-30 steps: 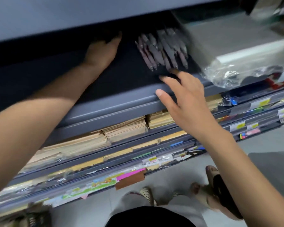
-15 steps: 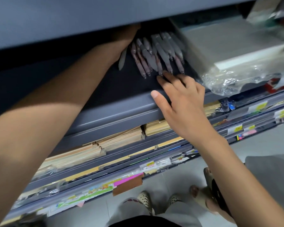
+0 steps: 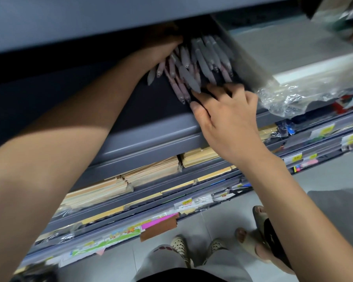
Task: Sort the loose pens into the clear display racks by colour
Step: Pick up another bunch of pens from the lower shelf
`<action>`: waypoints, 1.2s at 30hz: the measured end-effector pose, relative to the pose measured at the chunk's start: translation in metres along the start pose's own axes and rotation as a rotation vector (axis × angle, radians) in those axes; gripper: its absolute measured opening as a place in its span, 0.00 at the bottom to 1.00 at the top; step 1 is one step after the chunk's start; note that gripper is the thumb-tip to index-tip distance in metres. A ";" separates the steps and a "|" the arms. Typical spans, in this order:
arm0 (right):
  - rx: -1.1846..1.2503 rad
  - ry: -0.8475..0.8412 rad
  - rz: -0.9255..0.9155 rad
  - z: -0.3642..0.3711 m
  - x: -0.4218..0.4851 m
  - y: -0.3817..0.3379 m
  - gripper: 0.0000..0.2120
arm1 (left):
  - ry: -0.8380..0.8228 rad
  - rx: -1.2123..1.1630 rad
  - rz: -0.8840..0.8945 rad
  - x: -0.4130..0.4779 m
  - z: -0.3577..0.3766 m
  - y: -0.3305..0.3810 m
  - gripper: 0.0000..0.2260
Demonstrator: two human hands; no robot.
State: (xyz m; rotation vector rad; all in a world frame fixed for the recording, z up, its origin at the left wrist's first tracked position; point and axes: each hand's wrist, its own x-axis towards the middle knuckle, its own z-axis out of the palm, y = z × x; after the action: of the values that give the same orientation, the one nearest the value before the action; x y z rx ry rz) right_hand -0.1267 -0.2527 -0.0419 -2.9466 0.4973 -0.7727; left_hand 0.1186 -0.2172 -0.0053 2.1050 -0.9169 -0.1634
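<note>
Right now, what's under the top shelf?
A bunch of grey and pinkish pens, tips toward the camera. The left hand reaches in beside them; its fingers and the pens' far ends are hidden.

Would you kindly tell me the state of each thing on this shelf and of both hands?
Pens: loose heap lying on the shelf.
Left hand: touching the heap's rear, grip hidden.
Right hand: fingers bent against the front tips.
Plastic wrap: crumpled.

The pens (image 3: 194, 66) lie on the shelf (image 3: 151, 102), between the left hand (image 3: 161, 48) behind and the right hand (image 3: 228, 117) in front.
</note>
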 end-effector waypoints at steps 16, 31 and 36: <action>0.373 -0.001 -0.008 -0.004 0.022 -0.013 0.06 | 0.009 0.014 -0.007 0.007 0.010 -0.005 0.03; 0.494 0.084 0.133 0.002 0.033 -0.015 0.13 | 0.068 -0.042 -0.052 0.004 0.005 -0.002 0.02; 0.306 0.070 0.167 0.008 0.046 -0.018 0.12 | -0.114 -0.053 -0.021 -0.007 0.007 0.007 0.04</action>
State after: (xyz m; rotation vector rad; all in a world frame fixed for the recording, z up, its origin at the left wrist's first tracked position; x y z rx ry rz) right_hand -0.0797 -0.2505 -0.0246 -2.5693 0.5645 -0.8486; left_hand 0.1069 -0.2199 -0.0062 2.0740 -0.9472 -0.3184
